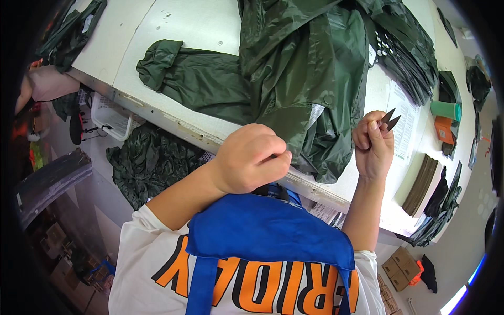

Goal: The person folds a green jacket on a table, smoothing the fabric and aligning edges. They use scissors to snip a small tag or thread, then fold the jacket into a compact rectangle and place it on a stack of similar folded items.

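White worktable (205, 26), white plastic basket (116, 119) below, cardboard boxes (403, 266), bright light (454, 301) lower right

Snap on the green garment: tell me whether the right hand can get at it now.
Likely yes: the snap shows uncovered, and nothing appears to stand between it and the right hand, though the snips held there may hinder the fingers.

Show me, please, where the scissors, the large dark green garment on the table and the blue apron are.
Scissors (389, 115): head view, on a pointed blade.
Dark green garment (307, 63): head view, on its crumpled body.
Blue apron (268, 228): head view, on the bib.
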`<state>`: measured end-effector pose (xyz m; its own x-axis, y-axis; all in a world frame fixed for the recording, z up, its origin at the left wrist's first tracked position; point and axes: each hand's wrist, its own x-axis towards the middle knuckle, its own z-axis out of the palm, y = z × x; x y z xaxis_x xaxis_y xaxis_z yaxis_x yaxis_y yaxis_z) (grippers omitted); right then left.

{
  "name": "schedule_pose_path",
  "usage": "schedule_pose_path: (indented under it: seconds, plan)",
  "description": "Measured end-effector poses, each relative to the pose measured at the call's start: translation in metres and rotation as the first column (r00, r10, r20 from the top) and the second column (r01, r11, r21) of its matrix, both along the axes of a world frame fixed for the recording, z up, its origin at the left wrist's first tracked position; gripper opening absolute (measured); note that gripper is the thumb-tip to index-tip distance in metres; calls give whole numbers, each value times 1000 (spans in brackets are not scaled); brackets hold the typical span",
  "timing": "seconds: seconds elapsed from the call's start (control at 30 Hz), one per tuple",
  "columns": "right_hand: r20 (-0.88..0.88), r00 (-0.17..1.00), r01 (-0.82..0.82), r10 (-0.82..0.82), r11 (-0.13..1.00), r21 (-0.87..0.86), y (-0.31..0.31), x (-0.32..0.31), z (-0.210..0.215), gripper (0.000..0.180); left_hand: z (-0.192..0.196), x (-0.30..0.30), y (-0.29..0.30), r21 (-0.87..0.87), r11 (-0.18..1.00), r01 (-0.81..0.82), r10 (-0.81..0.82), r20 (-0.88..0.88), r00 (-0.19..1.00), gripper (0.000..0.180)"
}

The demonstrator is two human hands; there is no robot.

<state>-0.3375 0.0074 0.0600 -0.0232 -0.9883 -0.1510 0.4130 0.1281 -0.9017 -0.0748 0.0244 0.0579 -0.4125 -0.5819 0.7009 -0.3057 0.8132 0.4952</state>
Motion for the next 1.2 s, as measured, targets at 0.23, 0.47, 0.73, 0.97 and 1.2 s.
schedule_pose_path:
  seconds: [0.23,0.47,0.73,0.97,1.2]
  plan:
    - [383,892,192,-241,968,160,-21,-31,-14,9,-3,7,4,63,998,-7,8,-10,1000,16]
    - [750,566,139,-343,936,324,-42,-57,-44,13,-5,11,11,376,925,-49,88,-88,992,20]
    - [664,737,147,-127,989,26,-29,-79,1,16,-17,25,11,486,869,95,-131,42,991,23]
    - [242,967,-31,78,981,-192,-22,-48,32,13,10,1,-32,482,874,-58,-102,298,949,43]
    - [160,979,-67,126,942,-330,-30,-29,53,13,-12,-44,-78,335,862,-381,106,616,781,45]
